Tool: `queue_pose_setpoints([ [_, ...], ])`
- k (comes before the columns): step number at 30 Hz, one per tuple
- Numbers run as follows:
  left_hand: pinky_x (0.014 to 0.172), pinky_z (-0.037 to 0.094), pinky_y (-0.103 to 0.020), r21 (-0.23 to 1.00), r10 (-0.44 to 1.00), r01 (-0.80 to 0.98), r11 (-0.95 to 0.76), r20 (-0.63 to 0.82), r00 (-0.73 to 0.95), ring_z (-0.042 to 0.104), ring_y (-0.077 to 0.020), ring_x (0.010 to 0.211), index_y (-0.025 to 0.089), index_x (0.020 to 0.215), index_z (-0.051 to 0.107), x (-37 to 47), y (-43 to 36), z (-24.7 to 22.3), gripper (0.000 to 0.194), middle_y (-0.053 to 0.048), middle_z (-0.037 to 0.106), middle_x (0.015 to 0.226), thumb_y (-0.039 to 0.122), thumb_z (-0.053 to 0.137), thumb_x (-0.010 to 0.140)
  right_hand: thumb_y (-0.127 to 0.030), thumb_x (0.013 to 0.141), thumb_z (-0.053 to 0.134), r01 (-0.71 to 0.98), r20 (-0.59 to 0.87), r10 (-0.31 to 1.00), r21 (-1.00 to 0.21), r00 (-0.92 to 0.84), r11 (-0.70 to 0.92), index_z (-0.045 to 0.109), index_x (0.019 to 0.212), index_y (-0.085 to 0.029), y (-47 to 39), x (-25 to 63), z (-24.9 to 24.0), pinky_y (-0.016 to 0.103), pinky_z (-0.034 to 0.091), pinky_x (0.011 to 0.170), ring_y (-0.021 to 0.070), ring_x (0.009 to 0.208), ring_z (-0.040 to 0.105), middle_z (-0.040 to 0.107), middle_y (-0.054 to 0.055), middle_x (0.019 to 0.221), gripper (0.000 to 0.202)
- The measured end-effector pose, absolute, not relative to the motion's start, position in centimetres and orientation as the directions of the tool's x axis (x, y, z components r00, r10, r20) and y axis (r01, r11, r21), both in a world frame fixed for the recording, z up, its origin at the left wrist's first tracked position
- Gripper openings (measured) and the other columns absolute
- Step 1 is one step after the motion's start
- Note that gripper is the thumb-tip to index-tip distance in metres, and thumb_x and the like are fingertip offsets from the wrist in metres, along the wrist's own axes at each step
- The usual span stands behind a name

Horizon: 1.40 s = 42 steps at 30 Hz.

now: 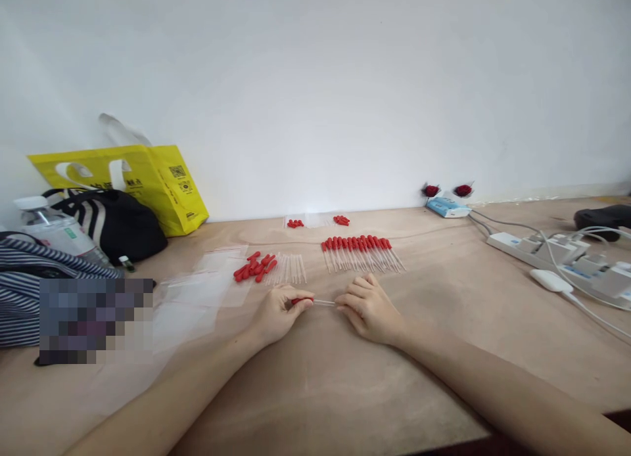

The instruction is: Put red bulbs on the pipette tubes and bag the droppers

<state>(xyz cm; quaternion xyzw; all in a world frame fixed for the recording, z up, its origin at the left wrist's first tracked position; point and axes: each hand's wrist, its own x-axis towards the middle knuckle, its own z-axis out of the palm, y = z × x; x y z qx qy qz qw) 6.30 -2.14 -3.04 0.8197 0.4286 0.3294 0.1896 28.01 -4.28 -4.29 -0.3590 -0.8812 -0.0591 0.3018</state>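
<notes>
L hand point(279, 313) pinched shut on red bulb point(304, 301), R hand point(369, 309) fingertips closed at tube point(324, 303) end, loose bulbs point(254, 267) + tubes point(288, 269) just past L fingers, dropper row point(359, 249) beyond R fingers btw

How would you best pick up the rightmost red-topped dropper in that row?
I'd take the rightmost dropper by its red bulb, from above and slightly right. It lies on its side, with other droppers crowding its left but none on its right. The bulb is thicker than the slender clear tube, so it should be easier to pinch.
</notes>
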Motion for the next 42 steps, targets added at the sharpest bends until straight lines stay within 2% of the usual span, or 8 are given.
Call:
queue_pose_setpoints([
  [3, 0.072, 0.047, -0.031, 0.628, 0.850, 0.575, -0.525, 0.357, 0.386, 0.060, -0.0160, 0.069, 0.020, 0.087, 0.068, 6.2, -2.0, -3.1, 0.018, -0.002, 0.069, 0.075, 0.025, 0.058, 0.074, -0.021, 0.083, 0.045, 0.677, 0.571, 0.601, -0.104, -0.558, 0.728, 0.062, 0.082, -0.018, -4.3, 28.1, -4.2, 0.032, 0.025, 0.067, 0.0158, 0.073, 0.044, 0.060, 0.004, 0.073, 0.017],
  [6, 0.075, 0.048, -0.030, 0.691, 0.859, 0.526, -0.496, 0.302, 0.413, 0.062, -0.0169, 0.077, 0.019, 0.102, 0.062, 6.1, -2.1, -2.9, 0.031, -0.003, 0.069, 0.083, 0.025, 0.061, 0.071, -0.021, 0.083, 0.047, 0.707, 0.570, 0.636, -0.131, -0.520, 0.695, 0.062, 0.084, -0.019, -4.0, 28.4, -4.1, 0.032, 0.024, 0.068, 0.0162, 0.075, 0.045, 0.061, 0.004, 0.075, 0.015],
  [11, 0.077, 0.047, -0.032, 0.673, 0.852, 0.535, -0.510, 0.313, 0.419, 0.062, -0.0178, 0.077, 0.018, 0.084, 0.068, 6.2, -2.1, -2.8, 0.016, -0.004, 0.069, 0.080, 0.021, 0.062, 0.069, -0.023, 0.082, 0.049, 0.718, 0.548, 0.674, -0.178, -0.496, 0.673, 0.063, 0.083, -0.021, -3.8, 28.4, -4.1, 0.032, 0.024, 0.069, 0.0162, 0.076, 0.045, 0.061, 0.003, 0.074, 0.014],
  [23, 0.070, 0.049, -0.029, 0.668, 0.835, 0.506, -0.546, 0.386, 0.392, 0.061, -0.0154, 0.070, 0.018, 0.078, 0.068, 6.0, -2.1, -3.1, 0.011, -0.003, 0.068, 0.076, 0.024, 0.061, 0.070, -0.018, 0.081, 0.048, 0.691, 0.601, 0.633, -0.176, -0.489, 0.701, 0.061, 0.072, -0.017, -3.7, 26.9, -4.7, 0.032, 0.025, 0.069, 0.0159, 0.073, 0.044, 0.058, 0.004, 0.068, 0.015],
  [27, 0.070, 0.049, -0.029, 0.711, 0.857, 0.485, -0.509, 0.364, 0.366, 0.061, -0.0153, 0.071, 0.018, 0.081, 0.067, 6.1, -2.0, -3.1, 0.014, -0.003, 0.067, 0.079, 0.025, 0.061, 0.070, -0.022, 0.082, 0.049, 0.711, 0.595, 0.659, -0.198, -0.460, 0.675, 0.062, 0.076, -0.018, -3.4, 27.3, -4.5, 0.032, 0.023, 0.068, 0.0160, 0.073, 0.044, 0.059, 0.003, 0.070, 0.015],
  [35, 0.067, 0.048, -0.028, 0.732, 0.849, 0.462, -0.500, 0.311, 0.427, 0.061, -0.0166, 0.071, 0.016, 0.079, 0.067, 6.0, -1.9, -2.8, 0.015, -0.005, 0.066, 0.076, 0.026, 0.060, 0.071, -0.024, 0.082, 0.050, 0.728, 0.557, 0.660, -0.138, -0.504, 0.672, 0.063, 0.079, -0.020, -3.3, 27.7, -4.2, 0.034, 0.022, 0.071, 0.0167, 0.075, 0.046, 0.063, 0.002, 0.071, 0.014],
  [38, 0.081, 0.044, -0.035, 0.633, 0.836, 0.550, -0.545, 0.368, 0.406, 0.058, -0.0204, 0.088, 0.017, 0.097, 0.063, 5.7, -2.0, -2.5, 0.030, -0.006, 0.065, 0.092, 0.032, 0.061, 0.070, -0.023, 0.080, 0.051, 0.731, 0.553, 0.693, -0.204, -0.463, 0.651, 0.063, 0.077, -0.020, -3.1, 27.7, -4.3, 0.033, 0.023, 0.070, 0.0165, 0.074, 0.048, 0.064, 0.002, 0.070, 0.013],
  [42, 0.094, 0.028, -0.046, 0.352, 0.789, 0.759, -0.548, 0.520, 0.329, 0.043, -0.0279, 0.110, 0.020, 0.118, 0.047, 4.8, -1.7, -2.1, 0.063, -0.008, 0.053, 0.117, 0.040, 0.068, 0.062, -0.023, 0.080, 0.048, 0.770, 0.521, 0.827, -0.434, -0.210, 0.468, 0.064, 0.080, -0.022, -1.7, 27.4, -4.6, 0.032, 0.026, 0.070, 0.0165, 0.075, 0.053, 0.066, 0.001, 0.076, 0.016],
])
